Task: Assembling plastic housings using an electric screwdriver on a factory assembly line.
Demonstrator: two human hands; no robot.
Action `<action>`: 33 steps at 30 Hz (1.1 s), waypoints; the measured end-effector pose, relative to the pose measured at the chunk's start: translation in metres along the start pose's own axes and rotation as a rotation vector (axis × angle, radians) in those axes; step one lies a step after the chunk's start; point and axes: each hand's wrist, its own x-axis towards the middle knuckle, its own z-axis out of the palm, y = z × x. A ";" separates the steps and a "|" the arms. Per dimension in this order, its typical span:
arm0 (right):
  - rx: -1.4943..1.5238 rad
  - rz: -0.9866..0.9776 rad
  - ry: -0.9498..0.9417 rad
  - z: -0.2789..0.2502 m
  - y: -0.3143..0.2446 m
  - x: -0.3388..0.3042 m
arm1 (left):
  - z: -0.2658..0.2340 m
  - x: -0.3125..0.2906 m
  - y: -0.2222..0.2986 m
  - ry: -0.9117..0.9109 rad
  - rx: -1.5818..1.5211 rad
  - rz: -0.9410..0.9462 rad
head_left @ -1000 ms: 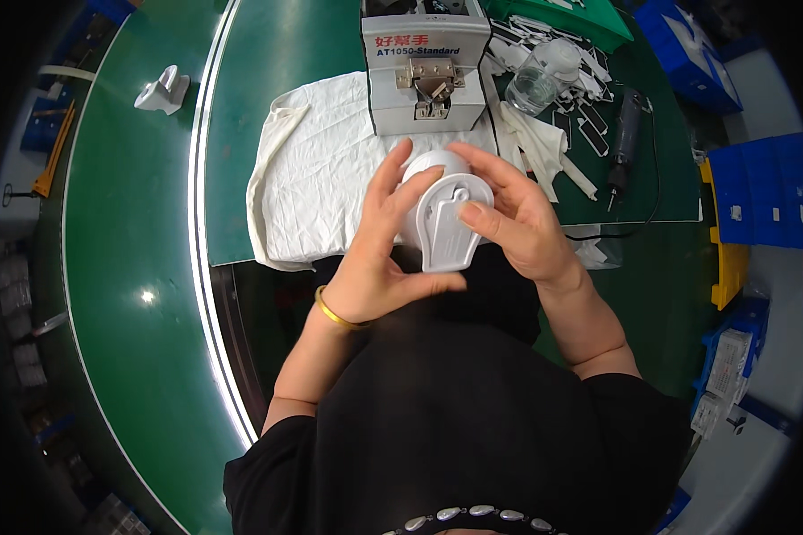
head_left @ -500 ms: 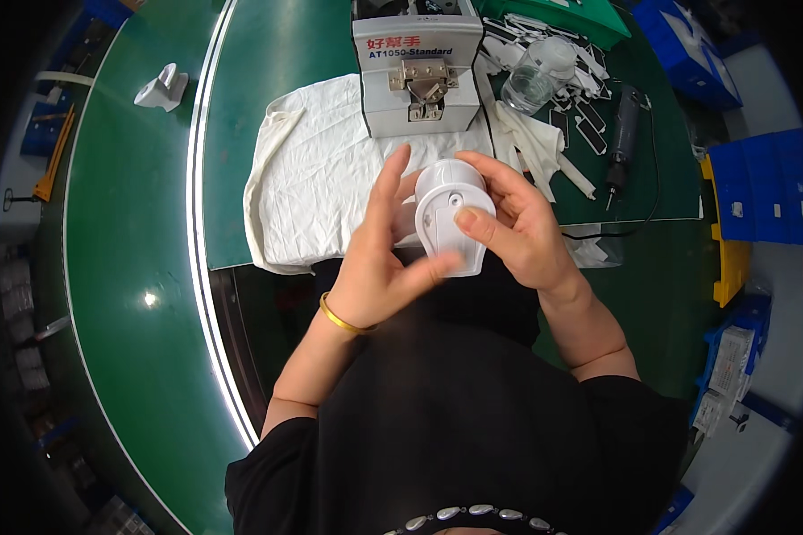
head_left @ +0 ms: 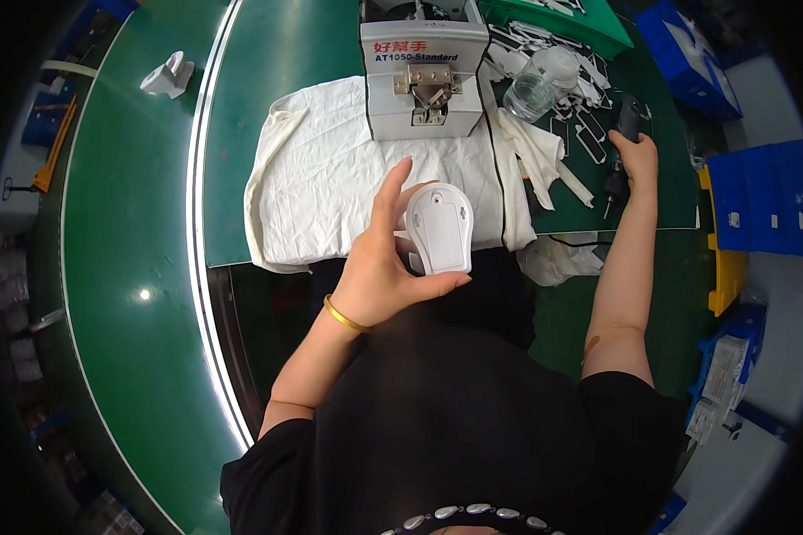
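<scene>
A white plastic housing (head_left: 443, 234), rounded at one end with a recessed panel and screw holes facing up, rests in my left hand (head_left: 376, 272). The thumb lies along its lower edge and the other fingers go behind it, partly hidden. Off to the right, my right hand (head_left: 639, 162) is closed around a dark electric screwdriver (head_left: 630, 116) on the green table. The tool's bit points toward me. Part of its body is hidden by the hand.
A white cloth (head_left: 321, 187) covers the table in front of a grey machine (head_left: 428, 98). Right of the machine are a clear jar (head_left: 531, 94), several white and black strips (head_left: 589, 138) and a green bin (head_left: 589, 22). Another white housing (head_left: 168, 76) stands on the left.
My right hand has left the white housing and reached right to the electric screwdriver, closing on it. My left hand keeps the housing, now slightly lower and turned a little.
</scene>
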 end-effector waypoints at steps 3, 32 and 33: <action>0.469 0.048 -0.263 -0.002 0.002 -0.001 | 0.002 -0.004 -0.013 -0.004 0.067 -0.014; 0.877 -1.092 -0.361 -0.065 -0.289 -0.160 | 0.003 -0.006 -0.048 0.096 0.372 0.312; 0.874 -1.106 -0.289 -0.060 -0.294 -0.159 | 0.004 -0.007 -0.048 0.097 0.364 0.311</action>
